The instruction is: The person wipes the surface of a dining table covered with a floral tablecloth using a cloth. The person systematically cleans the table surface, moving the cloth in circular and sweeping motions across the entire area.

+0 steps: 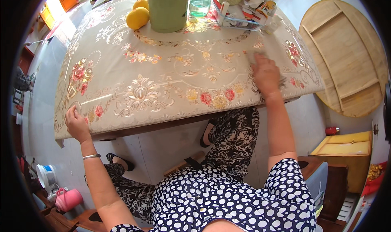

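Note:
A flowered, shiny beige tablecloth (171, 79) covers the table in front of me. My left hand (77, 124) rests on the cloth by the near left corner, its fingers stretched forward and a little bent, with nothing visible in them. Over on the right side, my right hand (266, 73) is pressed down on the tablecloth and smeared by motion. A blurred greyish, cloth-like thing (282, 82) sticks out from under its palm; the fingers hide most of it.
Along the far side stand a green canister (168, 12), two yellow round fruits (137, 18), a clear bottle of bluish-green liquid (200, 5) and a plastic basket (240, 23) of small items. A round wooden tabletop (346, 57) leans at the right. A pink jug (69, 200) sits at lower left.

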Available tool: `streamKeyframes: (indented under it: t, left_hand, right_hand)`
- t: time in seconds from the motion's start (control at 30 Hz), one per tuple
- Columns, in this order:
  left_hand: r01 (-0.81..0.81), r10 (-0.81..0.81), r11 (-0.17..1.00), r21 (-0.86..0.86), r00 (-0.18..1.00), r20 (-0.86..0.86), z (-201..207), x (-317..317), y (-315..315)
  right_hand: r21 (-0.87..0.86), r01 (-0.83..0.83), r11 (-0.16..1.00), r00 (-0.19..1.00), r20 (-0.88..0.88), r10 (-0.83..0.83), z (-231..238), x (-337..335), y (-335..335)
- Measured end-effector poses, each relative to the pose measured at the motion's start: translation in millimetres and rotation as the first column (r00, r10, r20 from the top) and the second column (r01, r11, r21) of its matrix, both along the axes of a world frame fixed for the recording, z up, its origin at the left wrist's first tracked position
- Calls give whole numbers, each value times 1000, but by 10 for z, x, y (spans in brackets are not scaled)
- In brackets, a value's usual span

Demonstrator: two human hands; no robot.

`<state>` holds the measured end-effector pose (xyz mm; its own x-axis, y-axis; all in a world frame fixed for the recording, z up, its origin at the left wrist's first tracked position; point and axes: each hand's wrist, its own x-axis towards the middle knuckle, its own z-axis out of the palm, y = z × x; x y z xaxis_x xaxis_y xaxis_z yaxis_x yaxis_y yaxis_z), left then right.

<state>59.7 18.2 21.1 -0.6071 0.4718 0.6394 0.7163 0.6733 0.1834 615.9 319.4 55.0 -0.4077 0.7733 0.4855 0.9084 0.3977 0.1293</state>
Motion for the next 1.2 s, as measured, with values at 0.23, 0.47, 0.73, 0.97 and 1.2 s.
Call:
streamKeyframes:
  t: [0.23,0.47,0.73,0.97,1.2]
  left_hand:
    - [-12,12,1000,3,1000,-10,5,2,7]
    - [-15,14,999,35,1000,16,59,77,-5]
    - [49,-53,995,86,997,51,17,22,-25]
    - [57,-57,996,66,998,-8,-76,-124,-54]
    - [54,-56,997,62,998,33,-111,-144,-38]
  right_hand:
    - [-9,-396,918,918,24,396,78,-1355,-751]
    - [-67,-741,668,669,-160,726,57,-2714,-1649]
    - [-203,-865,460,496,-194,847,169,-3697,-2150]
    - [-245,-701,670,697,-37,716,148,-3119,-1283]
    - [-65,-411,909,887,200,415,-96,-1524,175]
